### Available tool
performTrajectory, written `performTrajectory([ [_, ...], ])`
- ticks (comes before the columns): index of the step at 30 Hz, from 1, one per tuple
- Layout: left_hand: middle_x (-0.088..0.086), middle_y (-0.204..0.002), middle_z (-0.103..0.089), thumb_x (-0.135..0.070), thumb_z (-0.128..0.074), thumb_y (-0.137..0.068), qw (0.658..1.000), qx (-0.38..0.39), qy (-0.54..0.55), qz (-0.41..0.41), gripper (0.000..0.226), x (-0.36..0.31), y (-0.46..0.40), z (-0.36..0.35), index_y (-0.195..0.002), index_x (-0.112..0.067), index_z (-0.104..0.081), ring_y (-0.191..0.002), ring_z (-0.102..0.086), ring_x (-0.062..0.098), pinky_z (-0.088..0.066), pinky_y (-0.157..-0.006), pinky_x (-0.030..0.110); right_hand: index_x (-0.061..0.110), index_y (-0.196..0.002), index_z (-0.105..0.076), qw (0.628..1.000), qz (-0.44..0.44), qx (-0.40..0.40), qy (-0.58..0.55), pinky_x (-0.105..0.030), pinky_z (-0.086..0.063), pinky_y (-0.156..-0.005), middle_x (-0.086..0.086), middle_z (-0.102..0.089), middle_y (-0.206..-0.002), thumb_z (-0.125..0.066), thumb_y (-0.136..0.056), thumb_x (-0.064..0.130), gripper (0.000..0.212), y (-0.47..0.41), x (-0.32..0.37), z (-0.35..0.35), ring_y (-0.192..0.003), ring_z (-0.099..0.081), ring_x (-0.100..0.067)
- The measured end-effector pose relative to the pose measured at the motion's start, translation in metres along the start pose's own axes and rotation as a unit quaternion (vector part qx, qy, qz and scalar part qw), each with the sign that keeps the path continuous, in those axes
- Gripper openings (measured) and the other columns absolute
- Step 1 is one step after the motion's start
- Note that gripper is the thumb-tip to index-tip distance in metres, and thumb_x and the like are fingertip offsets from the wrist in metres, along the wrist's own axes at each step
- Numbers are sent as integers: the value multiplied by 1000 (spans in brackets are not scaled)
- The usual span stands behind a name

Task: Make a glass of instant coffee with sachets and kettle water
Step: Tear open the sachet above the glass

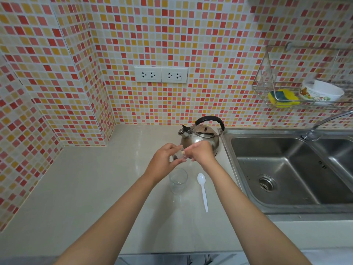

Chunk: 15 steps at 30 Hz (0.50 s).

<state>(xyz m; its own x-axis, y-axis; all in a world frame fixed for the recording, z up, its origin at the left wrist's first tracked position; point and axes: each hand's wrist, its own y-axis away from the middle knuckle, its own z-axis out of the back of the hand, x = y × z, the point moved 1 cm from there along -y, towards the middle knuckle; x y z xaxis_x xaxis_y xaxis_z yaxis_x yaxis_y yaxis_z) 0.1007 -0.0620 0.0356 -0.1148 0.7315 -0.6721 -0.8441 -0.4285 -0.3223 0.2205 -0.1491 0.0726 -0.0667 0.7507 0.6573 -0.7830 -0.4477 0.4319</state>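
Note:
My left hand point(165, 157) and my right hand point(201, 152) meet above the counter and both pinch a small, pale sachet point(179, 155), mostly hidden by my fingers. Directly below them a clear glass point(178, 181) stands upright on the counter. A white plastic spoon point(202, 190) lies to the right of the glass, bowl end pointing away from me. Behind my hands sits a steel kettle point(200, 136) with a black handle, its spout facing left.
A steel double sink point(286, 169) with a tap point(328, 121) fills the right side. Above it a wire rack point(267, 87) holds a yellow sponge point(283, 97) and a white bowl point(322, 91). Wall sockets point(161, 74) sit on the tiled wall. The beige counter point(86, 188) extends left.

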Motion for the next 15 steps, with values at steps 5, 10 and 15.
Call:
performTrajectory([
  [5,1,-101,-69,-29,-76,-80,1000,6,-21,-6,46,-1,-3,1,-124,-17,-66,-93,-63,17,-52,-85,33,12,-71,-75,998,39,-32,-45,-19,-45,-50,2,-68,-52,-66,-74,10,9,-2,-7,0,-48,-57,-14],
  [10,-1,-99,-71,-29,-81,-74,1000,0,-25,8,48,5,0,5,-119,-19,-69,-87,-65,15,-52,-84,29,12,-81,-73,987,71,-20,-143,-19,-44,-56,6,-66,-59,-70,-80,25,14,-3,-29,9,-47,-54,-10],
  [15,-2,-104,-61,-31,-75,-80,987,115,-113,11,51,18,5,9,-128,-20,-63,-78,-62,12,-54,-82,31,10,-67,-66,994,-5,-70,-86,-25,-48,-62,-4,-71,-70,-70,-75,22,15,-8,-86,9,-51,-61,-19],
])
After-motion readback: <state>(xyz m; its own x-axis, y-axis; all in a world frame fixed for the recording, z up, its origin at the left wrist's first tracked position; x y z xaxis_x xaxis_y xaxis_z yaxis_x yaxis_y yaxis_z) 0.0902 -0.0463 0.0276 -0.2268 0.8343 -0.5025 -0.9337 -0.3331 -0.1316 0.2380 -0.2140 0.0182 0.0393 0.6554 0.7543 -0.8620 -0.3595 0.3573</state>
